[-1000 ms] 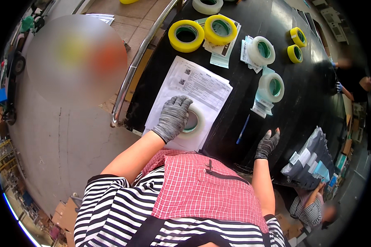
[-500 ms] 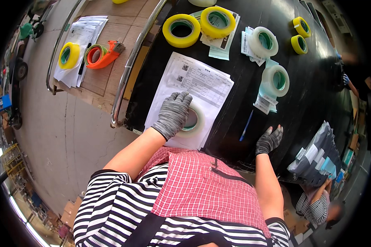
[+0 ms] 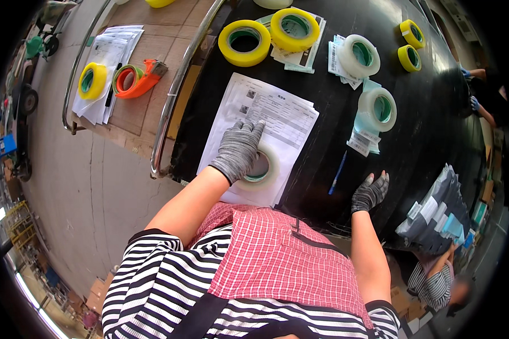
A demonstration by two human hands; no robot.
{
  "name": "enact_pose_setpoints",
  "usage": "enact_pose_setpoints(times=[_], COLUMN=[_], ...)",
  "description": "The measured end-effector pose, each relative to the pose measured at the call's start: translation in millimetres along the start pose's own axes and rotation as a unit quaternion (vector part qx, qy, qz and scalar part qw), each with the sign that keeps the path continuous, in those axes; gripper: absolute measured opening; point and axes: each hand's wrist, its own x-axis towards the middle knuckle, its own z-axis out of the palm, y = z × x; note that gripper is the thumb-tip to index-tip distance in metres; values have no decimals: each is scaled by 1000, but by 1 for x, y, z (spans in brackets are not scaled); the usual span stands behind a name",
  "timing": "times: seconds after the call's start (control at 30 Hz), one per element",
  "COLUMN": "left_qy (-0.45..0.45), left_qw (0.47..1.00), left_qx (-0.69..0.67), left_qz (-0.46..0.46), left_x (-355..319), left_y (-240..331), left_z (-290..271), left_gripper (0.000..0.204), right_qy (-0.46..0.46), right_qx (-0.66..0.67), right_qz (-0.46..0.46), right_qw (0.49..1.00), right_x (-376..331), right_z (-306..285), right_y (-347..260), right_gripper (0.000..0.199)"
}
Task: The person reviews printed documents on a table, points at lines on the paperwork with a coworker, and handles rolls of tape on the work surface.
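My gloved left hand (image 3: 238, 150) lies spread over a white tape roll (image 3: 261, 168) on papers (image 3: 277, 116), light, stiff, likely best gripped by its rim, while my right hand (image 3: 370, 192) rests open on the black table (image 3: 322, 186).

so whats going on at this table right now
A person in grey gloves leans over a black table. The left hand rests flat on a white tape roll that lies on a stack of printed sheets. The right hand is pressed on the table edge, holding nothing, next to a blue pen. More yellow and white tape rolls lie further back on the table.
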Motion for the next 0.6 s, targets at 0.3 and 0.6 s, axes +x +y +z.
enact_pose_setpoints(times=[0.3,0.6], left_qy=[-18,-87], left_qw=[1000,996], left_qx=[6,-19], left_qz=[17,0], left_x=[9,19], left_y=[-5,-2], left_z=[-2,-14], left_gripper=[86,99], right_qy=[-3,-12], right_qx=[0,5], right_qz=[1,-3], right_qw=[1000,1000], right_x=[0,0], right_z=[-1,-4], right_y=[-1,2], right_gripper=[47,48])
